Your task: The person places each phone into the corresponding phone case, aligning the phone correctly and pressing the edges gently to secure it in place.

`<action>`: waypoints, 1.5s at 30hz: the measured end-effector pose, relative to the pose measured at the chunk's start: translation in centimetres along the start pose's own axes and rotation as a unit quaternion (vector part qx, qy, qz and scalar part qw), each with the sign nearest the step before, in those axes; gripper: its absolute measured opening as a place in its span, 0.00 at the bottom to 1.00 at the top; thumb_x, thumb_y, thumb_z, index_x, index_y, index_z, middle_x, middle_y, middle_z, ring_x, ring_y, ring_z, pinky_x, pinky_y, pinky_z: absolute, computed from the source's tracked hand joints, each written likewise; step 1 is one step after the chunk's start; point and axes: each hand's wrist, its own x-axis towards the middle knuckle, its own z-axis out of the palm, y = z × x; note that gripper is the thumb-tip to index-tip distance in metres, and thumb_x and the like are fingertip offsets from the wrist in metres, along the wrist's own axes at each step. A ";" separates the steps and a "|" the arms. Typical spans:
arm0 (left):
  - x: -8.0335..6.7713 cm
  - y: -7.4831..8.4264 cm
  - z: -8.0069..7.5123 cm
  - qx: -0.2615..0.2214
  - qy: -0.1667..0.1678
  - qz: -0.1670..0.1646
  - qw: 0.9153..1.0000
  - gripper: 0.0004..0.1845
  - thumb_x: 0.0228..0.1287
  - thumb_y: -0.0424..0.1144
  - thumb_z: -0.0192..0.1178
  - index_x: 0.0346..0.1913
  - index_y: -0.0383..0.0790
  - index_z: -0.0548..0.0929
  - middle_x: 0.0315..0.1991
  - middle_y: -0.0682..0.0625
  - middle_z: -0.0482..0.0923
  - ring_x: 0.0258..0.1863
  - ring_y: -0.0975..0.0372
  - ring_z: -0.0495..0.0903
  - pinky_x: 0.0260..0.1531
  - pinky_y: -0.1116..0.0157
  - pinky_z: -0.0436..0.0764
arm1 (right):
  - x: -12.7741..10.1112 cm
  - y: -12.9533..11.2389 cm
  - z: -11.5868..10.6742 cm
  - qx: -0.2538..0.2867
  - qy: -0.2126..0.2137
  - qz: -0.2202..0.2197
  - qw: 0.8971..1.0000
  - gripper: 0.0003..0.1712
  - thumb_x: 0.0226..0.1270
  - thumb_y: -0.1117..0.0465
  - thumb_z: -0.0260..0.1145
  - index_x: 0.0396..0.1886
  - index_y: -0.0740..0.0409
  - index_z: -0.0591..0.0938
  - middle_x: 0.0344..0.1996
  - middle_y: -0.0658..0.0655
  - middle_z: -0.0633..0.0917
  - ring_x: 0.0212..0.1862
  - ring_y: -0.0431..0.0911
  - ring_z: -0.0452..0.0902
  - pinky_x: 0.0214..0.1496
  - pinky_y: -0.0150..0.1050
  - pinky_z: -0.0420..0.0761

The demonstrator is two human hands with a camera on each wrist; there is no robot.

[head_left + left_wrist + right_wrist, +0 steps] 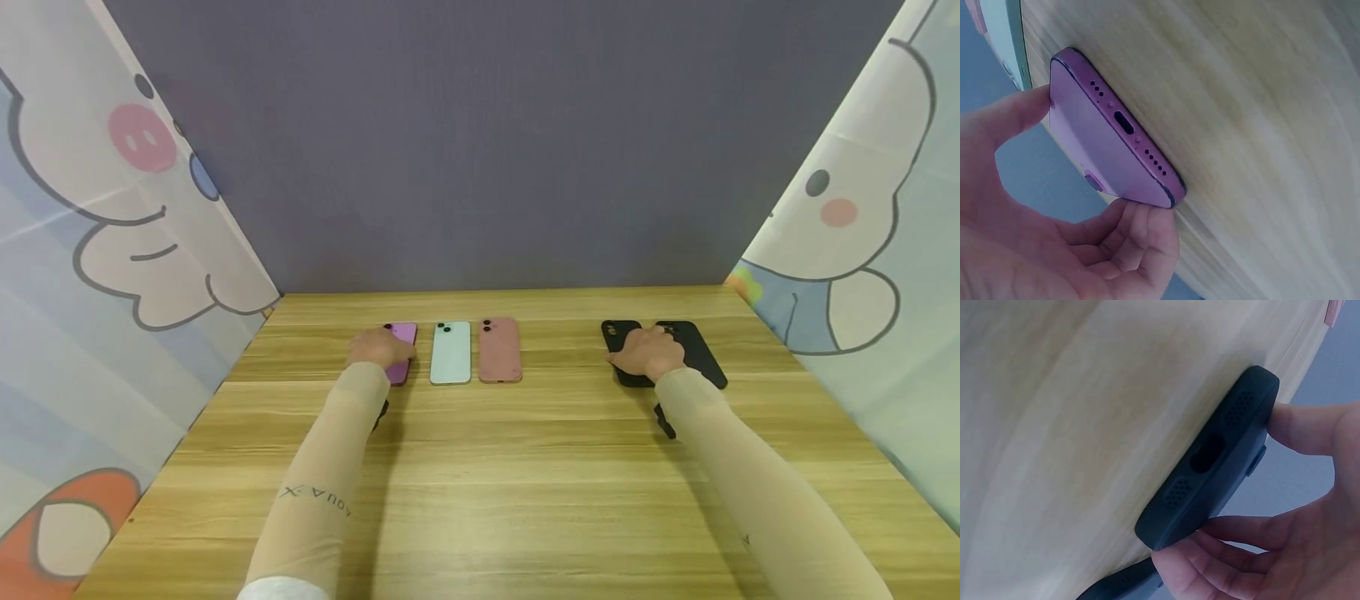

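On the far half of the wooden table, left side: purple phone, pinched across its width between thumb and fingers of left hand. Right side: black case, pinched likewise by right hand, just left of second black case. Between hands: pale phone, pink phone. Cannot tell whether either held thing lifted at all. Handling of phone, judged: stiff, fairly light, probably slippery, breakable; best taken by both long edges. Of case: likely lighter, slightly flexible, less slippery; same hold advisable. Appearance: smooth lilac back, darker rim, port and speaker holes near; case dull black, port opening between two perforated patches.
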 end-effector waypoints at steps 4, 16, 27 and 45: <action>-0.2 -0.2 -0.1 -0.027 -0.002 -0.005 1.000 0.40 0.60 0.55 0.63 0.66 0.26 0.72 0.57 0.27 0.68 0.52 0.44 0.68 0.47 0.49 0.79 | 0.1 0.0 0.0 0.001 0.000 0.002 1.000 0.44 0.74 0.37 0.57 0.66 0.76 0.73 0.68 0.89 0.55 0.58 0.78 0.70 0.46 0.62 0.80; 0.9 -1.2 -0.2 -0.025 -0.022 -0.010 0.999 0.52 0.60 0.62 0.68 0.72 0.23 0.64 0.63 0.29 0.71 0.56 0.45 0.74 0.58 0.50 0.77 | 0.3 0.1 0.1 0.011 -0.001 0.004 1.000 0.44 0.74 0.37 0.58 0.66 0.76 0.73 0.67 0.90 0.55 0.62 0.81 0.64 0.50 0.65 0.78; 1.4 -1.7 -0.2 -0.033 -0.002 -0.012 0.999 0.54 0.55 0.64 0.72 0.70 0.22 0.66 0.56 0.32 0.75 0.49 0.48 0.76 0.52 0.53 0.80 | 0.1 0.2 0.0 0.021 0.001 0.006 1.000 0.43 0.73 0.37 0.59 0.63 0.75 0.75 0.61 0.88 0.63 0.53 0.76 0.71 0.43 0.61 0.79; 1.2 -2.1 -1.6 -0.098 -0.027 -0.003 0.995 0.44 0.64 0.52 0.70 0.68 0.20 0.67 0.59 0.29 0.73 0.50 0.49 0.76 0.52 0.55 0.80 | -0.1 0.3 0.0 0.031 0.004 0.002 1.000 0.44 0.73 0.37 0.59 0.64 0.75 0.73 0.57 0.86 0.66 0.50 0.74 0.72 0.42 0.61 0.78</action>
